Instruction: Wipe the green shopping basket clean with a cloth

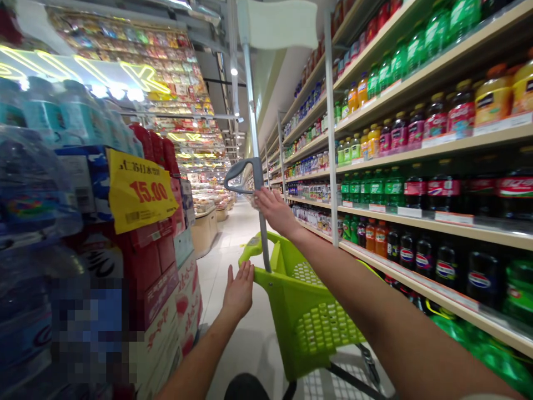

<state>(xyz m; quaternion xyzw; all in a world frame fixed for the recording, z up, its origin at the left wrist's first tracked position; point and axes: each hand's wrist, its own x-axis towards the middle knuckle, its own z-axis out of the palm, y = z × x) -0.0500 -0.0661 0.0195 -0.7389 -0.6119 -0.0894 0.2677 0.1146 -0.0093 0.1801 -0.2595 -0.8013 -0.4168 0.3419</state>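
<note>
A lime-green shopping cart (pixel 287 316) with a perforated basket stands before me, and a tall grey pole (pixel 252 111) rises from its near-left corner. My right hand (pixel 275 211) is closed on the pole just below a grey loop handle (pixel 241 175); the thumb is hidden. Lower down, my left hand (pixel 239 289) touches the cart's near-left edge, beside the curved green grip (pixel 250 250). Its fingers are extended upward, with the thumb apart. A pale panel (pixel 283 23) hangs near the pole's top.
Shelves (pixel 416 139) of drink bottles line the right side. On the left are stacked drink boxes (pixel 162 266) and wrapped water bottles (pixel 29 183), with a yellow price sign (pixel 141 190) jutting out. A pale tiled aisle (pixel 229 228) runs ahead past a wooden display stand (pixel 204 230).
</note>
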